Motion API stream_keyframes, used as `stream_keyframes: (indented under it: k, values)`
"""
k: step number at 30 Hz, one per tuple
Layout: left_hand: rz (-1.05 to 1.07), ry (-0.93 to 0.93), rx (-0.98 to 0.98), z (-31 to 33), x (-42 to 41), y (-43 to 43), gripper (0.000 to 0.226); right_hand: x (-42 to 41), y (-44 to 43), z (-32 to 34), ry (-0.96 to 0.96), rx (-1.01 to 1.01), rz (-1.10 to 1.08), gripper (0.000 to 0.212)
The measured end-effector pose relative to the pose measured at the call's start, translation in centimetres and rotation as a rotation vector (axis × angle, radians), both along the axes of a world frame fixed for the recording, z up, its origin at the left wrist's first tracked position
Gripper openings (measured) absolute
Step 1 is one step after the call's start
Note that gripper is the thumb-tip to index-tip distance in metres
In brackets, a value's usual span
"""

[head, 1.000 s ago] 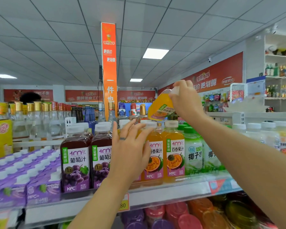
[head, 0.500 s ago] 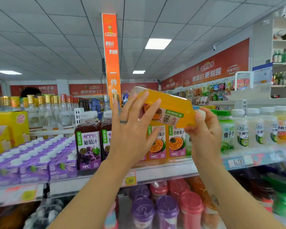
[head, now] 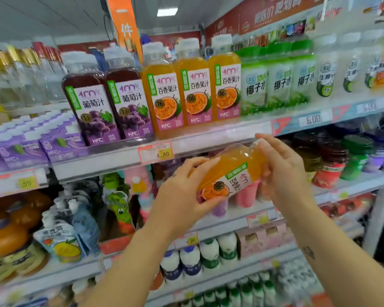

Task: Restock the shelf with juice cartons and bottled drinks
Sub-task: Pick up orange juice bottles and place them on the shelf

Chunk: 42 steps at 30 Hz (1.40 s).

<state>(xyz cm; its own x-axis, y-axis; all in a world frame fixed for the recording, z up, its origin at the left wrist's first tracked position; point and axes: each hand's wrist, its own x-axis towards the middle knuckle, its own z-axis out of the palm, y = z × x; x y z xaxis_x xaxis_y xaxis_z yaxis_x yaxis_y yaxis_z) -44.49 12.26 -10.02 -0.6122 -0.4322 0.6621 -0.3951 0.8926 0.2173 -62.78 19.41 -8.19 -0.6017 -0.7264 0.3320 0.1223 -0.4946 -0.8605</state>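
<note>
Fingers (head: 203, 161) of my left hand (head: 182, 193) are curled over the base end of the orange juice bottle (head: 233, 173), with the thumb pressed underneath. Fingers (head: 267, 144) of my right hand (head: 284, 173) are wrapped round the neck end and hide the cap. The bottle spans the gap between both hands, its long axis slanting from low left to high right, nearly lying down, label turned the wrong way up. It hangs in the air just below the shelf rail (head: 208, 138), on the near side of it. Above the rail, farther in, three matching orange bottles (head: 195, 94) stand upright in a row, with grape juice bottles (head: 111, 105) to their left and green coconut water bottles (head: 275, 80) to their right. In my judgement the right hand's end must swing upward to stand the bottle upright before it clears the rail.
</note>
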Motion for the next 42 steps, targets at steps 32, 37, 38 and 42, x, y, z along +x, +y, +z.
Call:
stream_keyframes:
  k: [32, 37, 38, 42]
  values:
    - [-0.113, 0.222, 2.111, -18.0, 0.0, 6.0, 0.041, 0.6, 5.5, -21.0, -0.606, 0.825, 0.396, 0.049]
    - [-0.098, 0.078, 1.985, -18.5, 0.4, 5.8, 0.037, 1.1, 5.4, -21.0, -0.533, 0.855, 0.363, 0.033]
    - [-0.097, 0.032, 1.906, -18.3, 0.5, 5.9, 0.038, 1.2, 5.3, -20.9, -0.505, 0.851, 0.35, 0.034]
    - [-0.147, -0.245, 1.419, -17.2, -0.1, 7.4, 0.066, 2.1, 5.0, -20.3, -0.375, 0.836, 0.307, 0.034]
